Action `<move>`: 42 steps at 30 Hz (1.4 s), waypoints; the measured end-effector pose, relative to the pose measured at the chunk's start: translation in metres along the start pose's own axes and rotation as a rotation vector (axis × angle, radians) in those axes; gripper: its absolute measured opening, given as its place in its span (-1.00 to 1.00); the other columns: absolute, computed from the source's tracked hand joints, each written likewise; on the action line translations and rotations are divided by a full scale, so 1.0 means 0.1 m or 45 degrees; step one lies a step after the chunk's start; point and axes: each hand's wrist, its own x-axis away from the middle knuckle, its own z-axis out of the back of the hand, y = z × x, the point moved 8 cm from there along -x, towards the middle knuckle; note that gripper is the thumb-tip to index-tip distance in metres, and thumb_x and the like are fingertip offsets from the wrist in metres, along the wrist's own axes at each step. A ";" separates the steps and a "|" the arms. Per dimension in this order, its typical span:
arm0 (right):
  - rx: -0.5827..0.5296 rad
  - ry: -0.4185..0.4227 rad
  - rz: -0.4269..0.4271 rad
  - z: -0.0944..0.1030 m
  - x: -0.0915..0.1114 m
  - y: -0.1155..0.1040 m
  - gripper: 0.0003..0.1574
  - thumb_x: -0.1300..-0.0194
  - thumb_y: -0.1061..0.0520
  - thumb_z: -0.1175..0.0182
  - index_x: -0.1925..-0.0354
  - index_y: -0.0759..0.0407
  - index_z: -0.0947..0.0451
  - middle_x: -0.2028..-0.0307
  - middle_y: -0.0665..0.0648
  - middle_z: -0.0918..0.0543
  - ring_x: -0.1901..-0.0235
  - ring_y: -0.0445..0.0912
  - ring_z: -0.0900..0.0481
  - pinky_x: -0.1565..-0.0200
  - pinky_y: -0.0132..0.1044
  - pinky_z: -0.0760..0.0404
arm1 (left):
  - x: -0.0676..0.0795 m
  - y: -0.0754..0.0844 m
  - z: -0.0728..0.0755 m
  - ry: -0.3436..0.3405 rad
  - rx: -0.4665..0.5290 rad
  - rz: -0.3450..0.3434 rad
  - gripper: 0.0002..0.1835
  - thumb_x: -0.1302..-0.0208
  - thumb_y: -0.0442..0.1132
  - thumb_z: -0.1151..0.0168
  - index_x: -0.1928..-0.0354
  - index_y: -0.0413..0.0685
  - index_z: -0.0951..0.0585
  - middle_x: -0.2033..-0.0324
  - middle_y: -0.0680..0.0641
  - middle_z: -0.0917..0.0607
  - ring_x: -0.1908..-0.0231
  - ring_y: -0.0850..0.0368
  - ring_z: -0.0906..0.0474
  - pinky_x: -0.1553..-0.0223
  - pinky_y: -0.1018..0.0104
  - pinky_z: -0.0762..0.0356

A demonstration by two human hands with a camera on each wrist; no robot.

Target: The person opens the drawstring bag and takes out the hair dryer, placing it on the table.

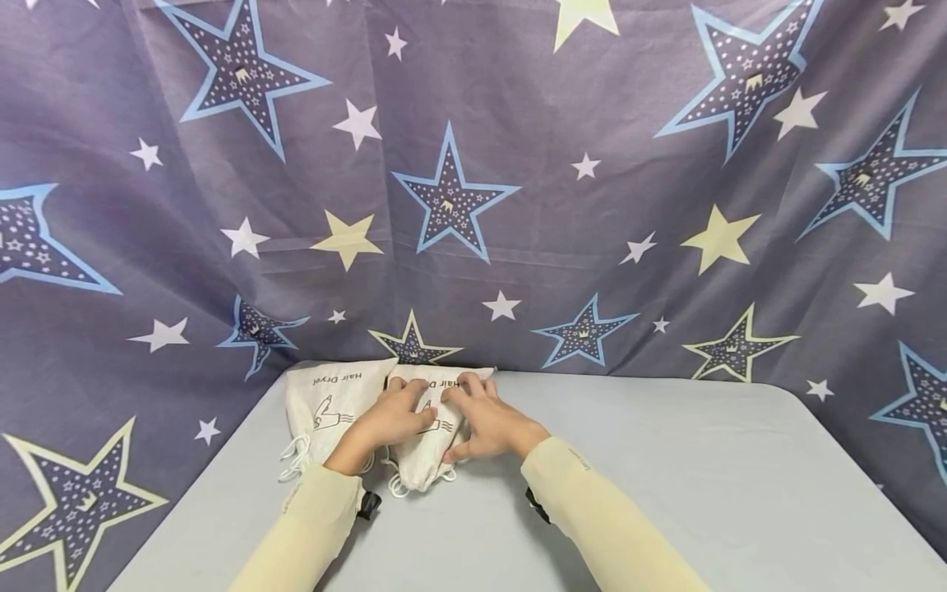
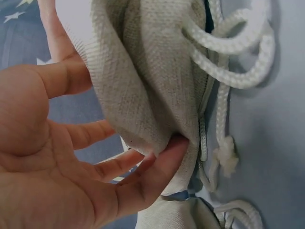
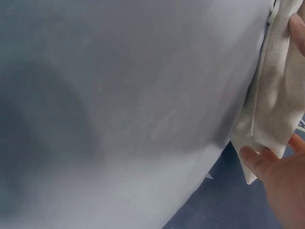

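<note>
A cream cloth drawstring bag [image 1: 423, 462] printed "Hair Dryer", upside down to me, lies on the table's far side. Both hands are on it. My left hand [image 1: 394, 418] lies over its left part; in the left wrist view, bent fingers of that hand [image 2: 71, 176] press into the folded cloth [image 2: 128, 71]. My right hand [image 1: 491, 423] grips its right side, thumb nearer me and fingers at the far edge. The right wrist view shows this hand [image 3: 290, 183] pinching the bag's corner [image 3: 271, 95]. The contents are hidden. White cord loops [image 2: 238, 45] hang from the gathered end.
Another matching bag [image 1: 344, 393] lies close against the left side, its cords [image 1: 296, 452] trailing on the table. The pale grey tabletop [image 1: 666, 460] stretches to the right. A purple star-patterned curtain [image 1: 518, 214] stands right behind the table's far edge.
</note>
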 end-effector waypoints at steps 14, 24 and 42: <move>-0.015 0.069 0.008 0.02 0.02 0.02 0.01 0.07 -0.23 -0.57 -0.28 -0.02 -0.36 -0.36 0.28 -0.19 -0.18 0.22 -0.22 -0.13 0.01 -0.50 | -0.07 0.02 -0.03 0.028 0.162 0.025 -0.29 -0.21 -0.14 -0.26 -0.38 -0.31 -0.42 -0.02 -0.31 -0.45 0.10 -0.11 -0.46 0.05 -0.09 -0.55; -0.019 0.107 0.068 0.06 0.06 -0.04 -0.05 0.12 -0.09 -0.56 -0.22 0.13 -0.43 -0.25 0.29 -0.32 -0.23 0.22 -0.18 -0.21 0.04 -0.22 | -0.10 0.03 -0.10 0.050 0.223 0.079 -0.25 -0.07 -0.19 -0.29 -0.36 -0.31 -0.43 -0.10 -0.38 -0.43 0.04 -0.16 -0.47 0.01 -0.12 -0.55; 0.037 0.062 0.039 0.11 0.29 0.10 -0.10 0.05 -0.07 -0.45 -0.26 0.12 -0.42 -0.31 0.12 -0.38 -0.30 0.06 -0.20 -0.35 -0.05 -0.34 | -0.13 0.30 -0.28 0.035 0.369 0.099 -0.22 -0.01 -0.26 -0.29 -0.37 -0.28 -0.41 -0.20 -0.40 -0.37 -0.08 -0.20 -0.47 -0.11 -0.16 -0.49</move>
